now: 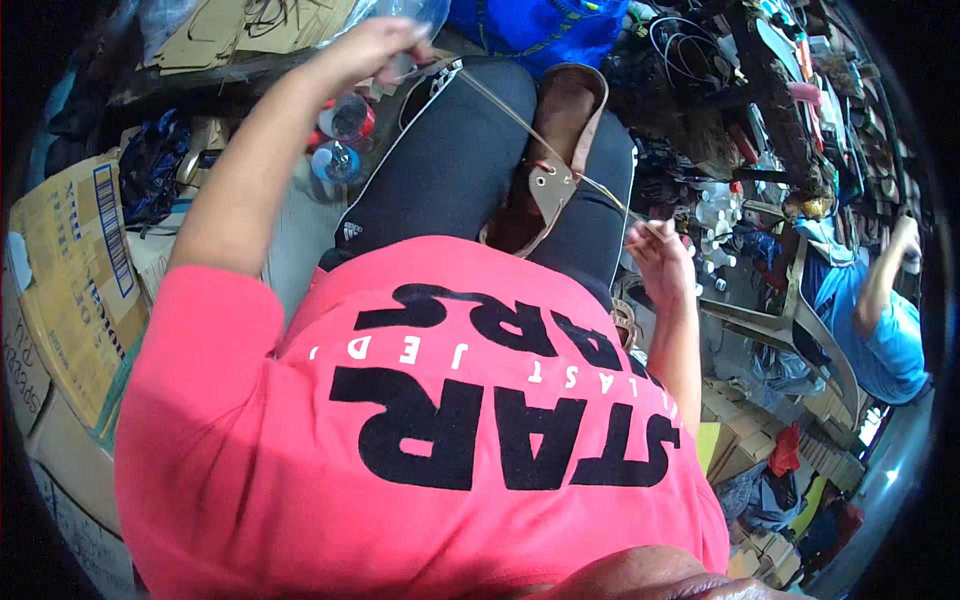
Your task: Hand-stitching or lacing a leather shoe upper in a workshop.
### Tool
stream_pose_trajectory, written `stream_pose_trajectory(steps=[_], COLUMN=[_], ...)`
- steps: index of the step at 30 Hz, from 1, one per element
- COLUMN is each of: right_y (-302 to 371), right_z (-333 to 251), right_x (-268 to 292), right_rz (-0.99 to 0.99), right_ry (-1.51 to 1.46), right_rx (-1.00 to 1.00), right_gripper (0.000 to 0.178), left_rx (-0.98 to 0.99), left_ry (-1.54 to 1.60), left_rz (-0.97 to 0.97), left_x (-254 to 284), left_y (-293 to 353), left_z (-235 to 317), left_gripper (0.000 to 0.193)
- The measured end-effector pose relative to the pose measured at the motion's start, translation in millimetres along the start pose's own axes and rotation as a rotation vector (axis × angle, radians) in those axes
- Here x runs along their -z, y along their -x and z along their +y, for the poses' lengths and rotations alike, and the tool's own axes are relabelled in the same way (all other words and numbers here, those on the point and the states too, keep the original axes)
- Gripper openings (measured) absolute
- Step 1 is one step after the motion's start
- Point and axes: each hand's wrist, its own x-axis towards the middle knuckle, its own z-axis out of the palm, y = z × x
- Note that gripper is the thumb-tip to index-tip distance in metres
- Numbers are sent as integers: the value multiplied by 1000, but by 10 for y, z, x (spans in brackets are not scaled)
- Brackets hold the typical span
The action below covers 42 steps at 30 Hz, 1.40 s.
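Note:
A brown leather shoe (566,112) sits between my thighs, its tan inner flap (552,188) turned up and showing a few small holes. A thin pale thread (492,97) passes at that flap and stretches taut to both sides. At the far left end, my left hand (385,48) is raised and closed on the thread, somewhat smeared by motion. Beside my right thigh, my right hand (662,262) pinches the other stretch of thread between thumb and fingers. Both hands are apart from the shoe.
Plastic bottles (336,160) stand left of my leg, near a large cardboard box (75,290). A blue bag (540,30) lies ahead of my knees. On the right are cluttered racks, a curved metal stand (790,318) and another person in a blue shirt (890,330).

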Motion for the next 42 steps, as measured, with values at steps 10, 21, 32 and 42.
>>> stream_pose_trajectory(steps=[10,21,32,42], right_y=[81,42,-53,-2], right_z=[-740,-596,-522,-399], right_x=[-1103,-1134,-1150,-1266], right_rz=[-310,-188,-293,-97], right_ry=[1203,1015,991,1093], right_rx=[879,511,462,720], right_gripper=[58,18,37,36], left_rx=[-757,-604,-562,-814], left_ry=[-628,-720,-777,-424], left_rz=[203,-287,-255,-34], left_x=[-1132,-1532,-1516,-1545], left_y=[808,691,706,-118], left_z=[335,282,375,448], left_gripper=[69,66,57,38])
